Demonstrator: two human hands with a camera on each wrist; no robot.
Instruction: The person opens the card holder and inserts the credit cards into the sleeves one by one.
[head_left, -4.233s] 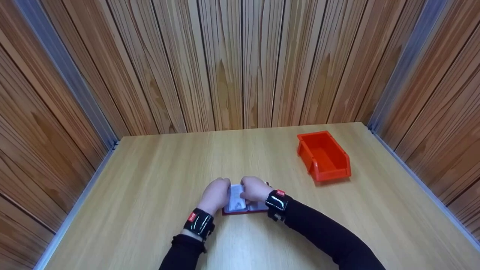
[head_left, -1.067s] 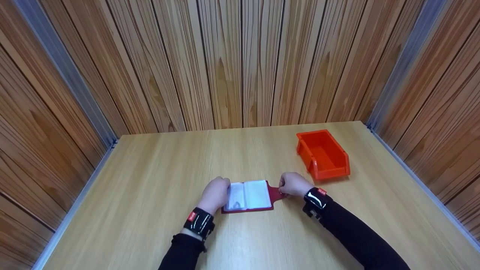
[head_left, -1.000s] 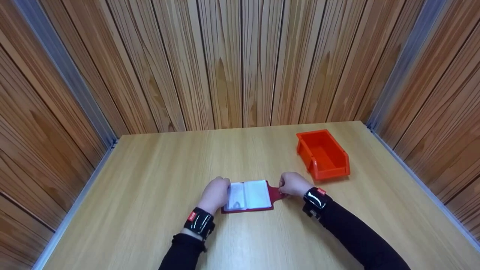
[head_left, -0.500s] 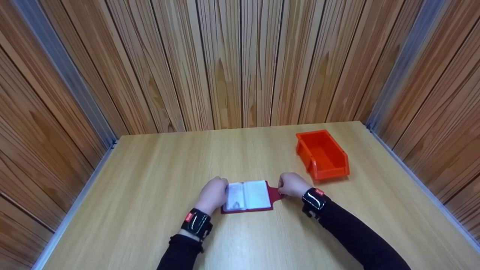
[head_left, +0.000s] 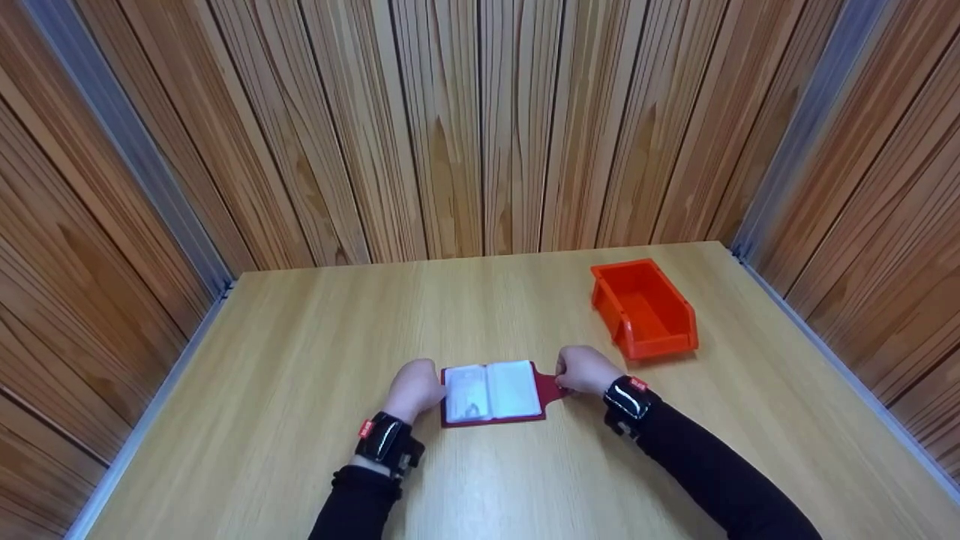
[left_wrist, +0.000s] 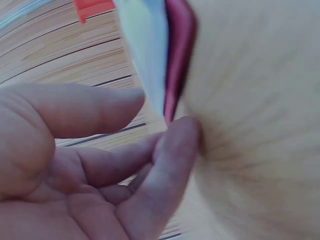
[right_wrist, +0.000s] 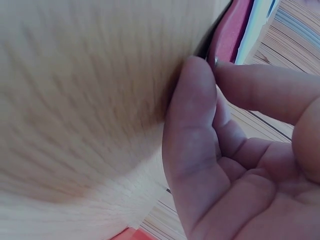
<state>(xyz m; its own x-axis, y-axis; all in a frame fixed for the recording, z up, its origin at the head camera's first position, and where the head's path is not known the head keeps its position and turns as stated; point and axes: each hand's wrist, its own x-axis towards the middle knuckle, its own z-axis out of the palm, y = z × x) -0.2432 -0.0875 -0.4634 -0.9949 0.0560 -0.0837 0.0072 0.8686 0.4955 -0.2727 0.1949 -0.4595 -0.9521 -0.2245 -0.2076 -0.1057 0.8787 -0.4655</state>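
Note:
A small red card holder (head_left: 514,390) with clear plastic sleeves lies spread out like a book on the table (head_left: 330,337). My left hand (head_left: 414,390) is at its left edge. In the left wrist view the thumb (left_wrist: 115,107) stands apart from the curved fingers, and a fingertip is right at the corner of the red cover (left_wrist: 180,42). My right hand (head_left: 589,370) pinches the closing tab at the other end. In the right wrist view thumb and forefinger meet on the red tab (right_wrist: 227,42), beside a small metal snap.
An orange-red plastic bin (head_left: 645,309) stands farther back on the right, its low front toward me. Wood-patterned walls (head_left: 457,127) enclose the table at the back and both sides.
Earlier my right hand was over the sleeves; it moved right to the tab and has stayed there. My left hand has just loosened and drawn slightly left, baring the holder's left edge.

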